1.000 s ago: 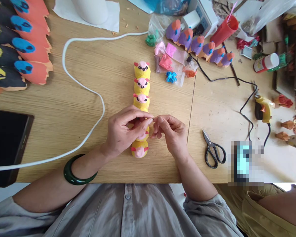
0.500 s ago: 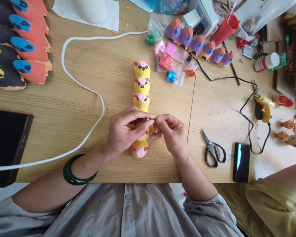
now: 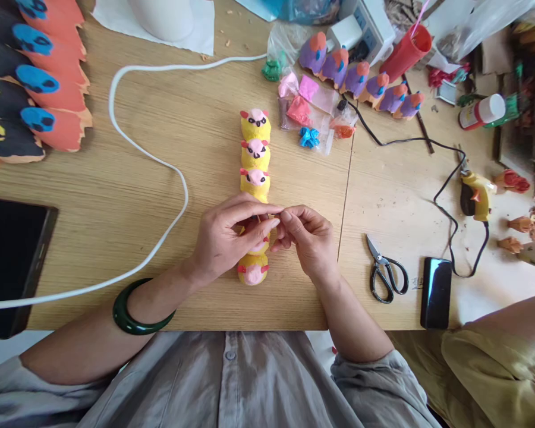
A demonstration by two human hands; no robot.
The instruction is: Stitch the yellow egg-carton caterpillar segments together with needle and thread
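My left hand (image 3: 227,232) and my right hand (image 3: 310,238) meet at the fingertips above a row of yellow clay figures (image 3: 255,156). Both are closed in a pinch at the same spot. What lies between the fingertips is too small to name. The figures have pink faces and red ears; the far ones bear black marks, while the nearest figure (image 3: 252,271) has a plain pink face. My hands cover the middle of the row. Small bags of coloured clay (image 3: 301,110) lie beyond my right hand.
Scissors (image 3: 386,270) and a black phone (image 3: 436,292) lie to the right, near a yellow tool (image 3: 478,195) with a black cord. A white cable (image 3: 185,184) curves across the left. Purple figures (image 3: 355,80) stand at the back; a co-worker's arm (image 3: 512,321) is at lower right.
The fingers of my left hand have shifted slightly, the index finger reaching a little further over the right fingertips. Otherwise the hands stay in place and the row of figures looks the same.
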